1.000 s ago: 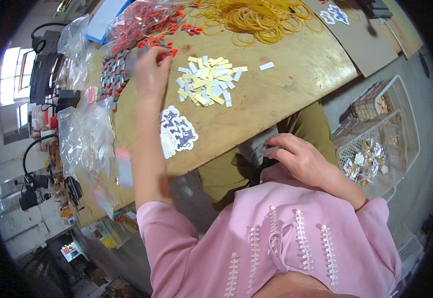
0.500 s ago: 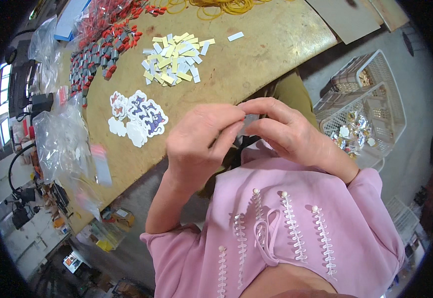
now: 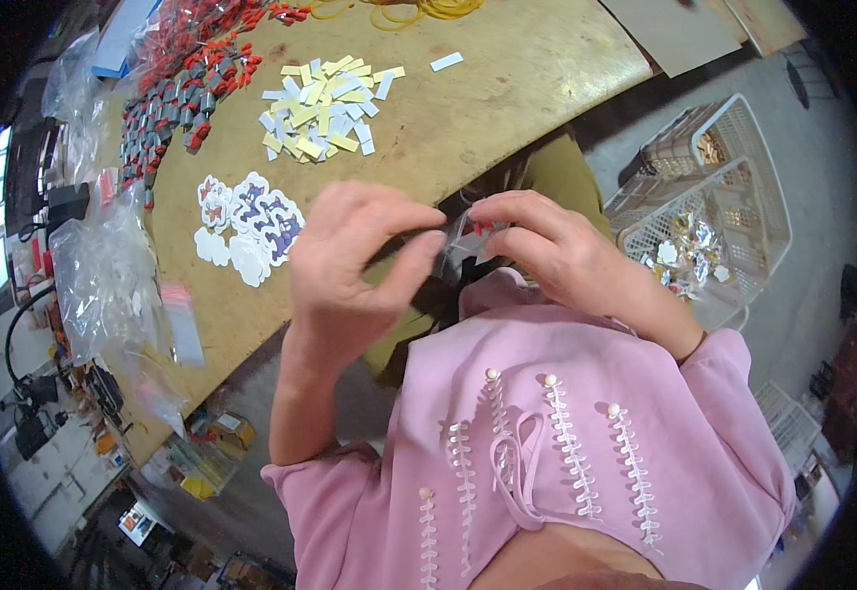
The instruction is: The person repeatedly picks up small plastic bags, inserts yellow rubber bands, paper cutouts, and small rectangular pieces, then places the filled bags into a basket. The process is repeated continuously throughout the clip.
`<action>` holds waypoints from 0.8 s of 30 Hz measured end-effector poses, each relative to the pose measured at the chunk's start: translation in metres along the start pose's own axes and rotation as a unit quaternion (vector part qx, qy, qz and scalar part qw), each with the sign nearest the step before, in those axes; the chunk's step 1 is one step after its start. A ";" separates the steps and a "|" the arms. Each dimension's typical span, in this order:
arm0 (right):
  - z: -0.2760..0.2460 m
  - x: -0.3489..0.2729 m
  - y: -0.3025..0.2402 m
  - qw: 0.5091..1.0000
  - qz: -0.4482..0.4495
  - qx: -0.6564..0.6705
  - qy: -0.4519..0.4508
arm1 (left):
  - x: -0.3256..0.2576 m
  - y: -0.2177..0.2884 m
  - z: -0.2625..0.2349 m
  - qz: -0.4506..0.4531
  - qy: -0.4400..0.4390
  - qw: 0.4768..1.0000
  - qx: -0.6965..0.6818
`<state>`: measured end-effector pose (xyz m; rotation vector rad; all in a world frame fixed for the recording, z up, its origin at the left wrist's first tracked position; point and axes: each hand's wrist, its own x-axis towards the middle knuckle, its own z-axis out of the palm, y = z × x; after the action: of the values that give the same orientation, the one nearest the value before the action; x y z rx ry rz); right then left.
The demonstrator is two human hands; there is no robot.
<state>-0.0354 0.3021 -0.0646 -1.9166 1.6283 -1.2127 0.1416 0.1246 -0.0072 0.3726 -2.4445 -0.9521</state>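
the small clear bag [image 3: 456, 246] sits between your hands, above your lap and just off the edge of the table [image 3: 517, 103], with something red [image 3: 481, 228] at it. your right hand [image 3: 561, 239] pinches the bag; your left hand [image 3: 355, 251] has thumb and forefinger at its other side, but i cannot tell if they grip. the film looks light, limp and slippery, so a pinch near the rim probably suits it best.

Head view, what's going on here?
The person's right hand pinches a small clear plastic bag, with something red showing there. The left hand is beside the bag; whether it grips it is unclear. On the table lie die-cut stickers and yellow and white strips.
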 end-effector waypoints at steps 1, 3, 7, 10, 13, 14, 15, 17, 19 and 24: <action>-0.001 -0.002 0.001 1.000 -0.003 -0.002 -0.002 | 0.001 -0.002 0.005 0.026 -0.021 0.999 0.002; -0.005 -0.006 0.001 1.000 -0.009 -0.004 -0.007 | 0.000 -0.003 0.009 0.037 -0.059 0.997 0.019; -0.003 -0.018 0.005 0.999 0.006 -0.033 -0.005 | 0.001 -0.004 0.014 0.060 -0.097 0.993 0.008; -0.004 -0.022 0.008 0.998 -0.005 -0.059 0.010 | 0.001 -0.005 0.015 0.038 -0.096 0.995 0.010; 0.000 -0.027 0.017 0.998 -0.011 -0.065 0.017 | 0.008 -0.009 0.016 0.010 -0.090 0.996 0.004; 0.002 -0.024 0.018 0.997 -0.003 -0.078 0.027 | 0.014 -0.010 0.015 0.007 -0.087 0.996 0.007; 0.004 -0.026 0.020 0.997 0.004 -0.080 0.019 | 0.024 -0.011 0.015 0.005 -0.085 0.996 0.008; 0.005 -0.026 0.020 0.997 0.017 -0.074 -0.008 | 0.043 -0.017 0.017 0.033 -0.080 0.994 0.061; 0.006 -0.023 0.018 0.998 0.016 -0.057 0.011 | 0.076 -0.029 0.025 0.076 -0.064 0.989 0.113; 0.012 -0.021 0.017 0.998 0.006 -0.055 0.027 | 0.140 -0.077 0.060 0.082 -0.022 0.983 0.164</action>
<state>-0.0366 0.3138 -0.0921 -1.9527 1.7659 -1.2038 -0.0024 0.0446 -0.0514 0.2554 -2.6284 -0.4915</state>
